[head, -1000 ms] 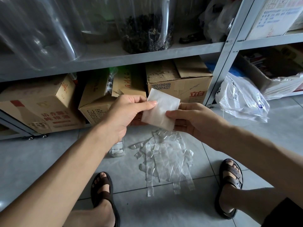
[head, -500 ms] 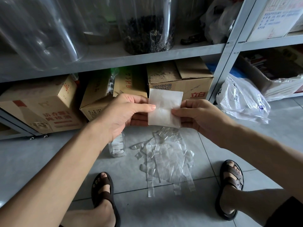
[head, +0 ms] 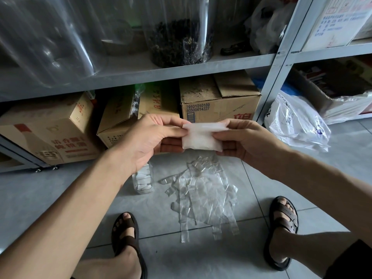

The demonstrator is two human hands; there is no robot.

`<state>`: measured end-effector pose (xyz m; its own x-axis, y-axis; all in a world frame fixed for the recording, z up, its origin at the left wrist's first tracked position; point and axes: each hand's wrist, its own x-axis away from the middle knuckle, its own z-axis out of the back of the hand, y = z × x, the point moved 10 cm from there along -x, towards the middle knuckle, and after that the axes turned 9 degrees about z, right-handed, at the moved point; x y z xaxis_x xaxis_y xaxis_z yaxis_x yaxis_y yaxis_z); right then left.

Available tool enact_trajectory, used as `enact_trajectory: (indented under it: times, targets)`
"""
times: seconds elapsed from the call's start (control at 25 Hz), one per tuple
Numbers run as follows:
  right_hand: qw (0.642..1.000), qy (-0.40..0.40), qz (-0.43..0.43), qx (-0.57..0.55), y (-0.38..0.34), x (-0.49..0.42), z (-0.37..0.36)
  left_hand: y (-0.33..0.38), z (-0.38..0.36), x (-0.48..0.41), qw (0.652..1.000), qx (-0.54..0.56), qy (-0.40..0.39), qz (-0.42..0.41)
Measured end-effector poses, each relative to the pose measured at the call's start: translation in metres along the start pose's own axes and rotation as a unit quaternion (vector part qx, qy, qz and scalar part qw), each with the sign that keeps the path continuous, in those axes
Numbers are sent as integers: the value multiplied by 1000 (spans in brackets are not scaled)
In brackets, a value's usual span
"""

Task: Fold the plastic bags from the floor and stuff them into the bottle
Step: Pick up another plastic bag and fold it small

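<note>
Mid-fold, by the look of it. Holds one small white folded bag [head: 201, 138] up in the air between both hands, in front of the cardboard boxes [head: 219, 105] and above the floor [head: 50, 198]. Pinches its left edge with the left hand [head: 149, 141], thumb on the near face and fingers curled behind. Pinches its right edge the same way with the right hand [head: 241, 139]. Shows the top strip of the bag bent over toward the camera, so probably one more fold in the making, not yet pressed flat.

On the floor straight below: a loose pile of clear plastic bags [head: 203, 196], flat, overlapping, with no sign of folding. Hard to count, being see-through, but clearly several. Just beside the pile on its left, partly hidden under the left wrist: the bottle [head: 143, 183], clear, upright, seemingly with pale folded pieces stacked inside already. Mouth not visible.

Judging from that: some bags done and in the bottle, one in hand near the end of its folding, the pile left to do. Remaining for this bag: finish the crease, carry it down and left to the bottle, push it in. Then the same for each bag in the pile.
</note>
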<state>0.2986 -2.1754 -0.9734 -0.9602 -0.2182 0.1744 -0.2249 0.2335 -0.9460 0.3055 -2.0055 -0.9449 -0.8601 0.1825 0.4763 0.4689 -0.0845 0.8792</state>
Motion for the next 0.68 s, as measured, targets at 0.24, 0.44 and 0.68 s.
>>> enact_trajectory:
  times: [0.24, 0.44, 0.68]
  targets:
    - [999, -23, 18, 18, -4, 1, -4, -1, -1, -1, 1000, -11, -11, -8]
    - [994, -22, 59, 90, -11, 1, -2, -3, -3, -3, 1000, -20, -15, -6]
    - [977, -5, 118, 175, -22, 3, 0, -8, -11, -3, 998, -53, -35, 0]
